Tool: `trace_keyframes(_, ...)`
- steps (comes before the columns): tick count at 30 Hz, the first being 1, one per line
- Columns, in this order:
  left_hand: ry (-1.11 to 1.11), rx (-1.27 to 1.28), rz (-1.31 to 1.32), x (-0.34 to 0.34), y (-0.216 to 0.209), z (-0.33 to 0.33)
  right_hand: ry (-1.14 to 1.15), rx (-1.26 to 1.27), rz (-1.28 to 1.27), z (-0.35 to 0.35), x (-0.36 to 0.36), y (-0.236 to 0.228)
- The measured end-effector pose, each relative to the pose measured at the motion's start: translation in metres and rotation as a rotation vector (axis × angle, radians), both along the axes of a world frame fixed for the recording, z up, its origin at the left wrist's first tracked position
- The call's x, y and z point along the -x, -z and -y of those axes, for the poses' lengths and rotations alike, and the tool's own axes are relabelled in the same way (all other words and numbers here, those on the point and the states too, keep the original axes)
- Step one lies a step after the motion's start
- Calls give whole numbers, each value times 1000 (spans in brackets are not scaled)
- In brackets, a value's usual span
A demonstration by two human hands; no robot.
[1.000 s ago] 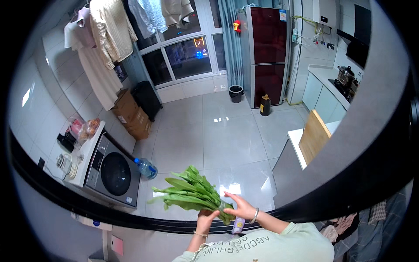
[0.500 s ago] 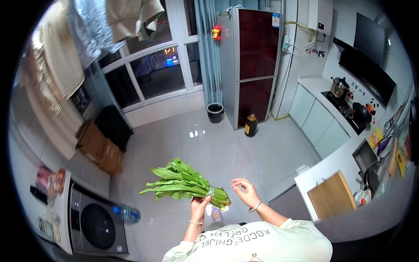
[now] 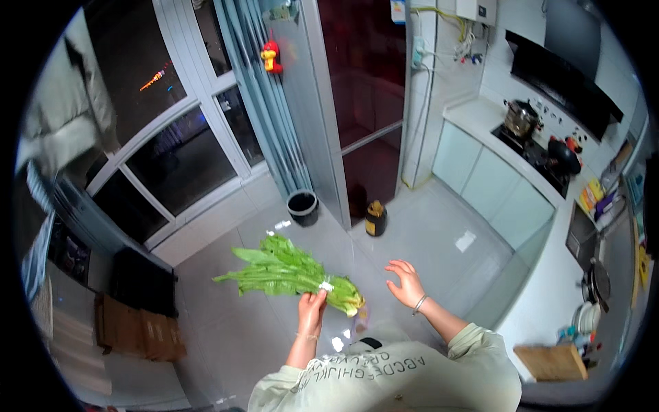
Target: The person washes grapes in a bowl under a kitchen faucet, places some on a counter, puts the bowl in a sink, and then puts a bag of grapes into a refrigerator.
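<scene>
A bunch of leafy green lettuce (image 3: 278, 270) lies across the front of me, leaf ends to the left and pale cut stems to the right. A whitish band wraps it near the stems. My left hand (image 3: 312, 309) is closed around the bunch just below that band, thumb on top. To the right of the stems, my right hand (image 3: 407, 284) is held in the air with fingers apart. It touches nothing and wears a bracelet at the wrist.
Ahead stands a dark red fridge (image 3: 367, 82), with a dark bottle (image 3: 375, 219) and a black bin (image 3: 303, 207) on the floor by it. A white counter (image 3: 535, 295) with a wooden cutting board (image 3: 551, 362) runs along the right. Cardboard boxes (image 3: 137, 329) stand at left.
My view has swung right and closer to the fridge. My right hand has moved away from the stems. The lettuce stays in my left hand.
</scene>
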State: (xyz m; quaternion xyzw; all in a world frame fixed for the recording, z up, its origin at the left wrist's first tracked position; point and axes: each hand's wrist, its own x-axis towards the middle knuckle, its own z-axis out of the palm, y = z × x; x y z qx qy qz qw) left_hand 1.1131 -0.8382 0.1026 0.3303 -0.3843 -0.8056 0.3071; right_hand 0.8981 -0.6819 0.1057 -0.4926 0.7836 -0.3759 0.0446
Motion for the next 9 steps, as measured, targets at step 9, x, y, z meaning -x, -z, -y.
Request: trace_keyframes(9,-155,-41,-33,125,3,211,-71,-25,-846,380,210,-91)
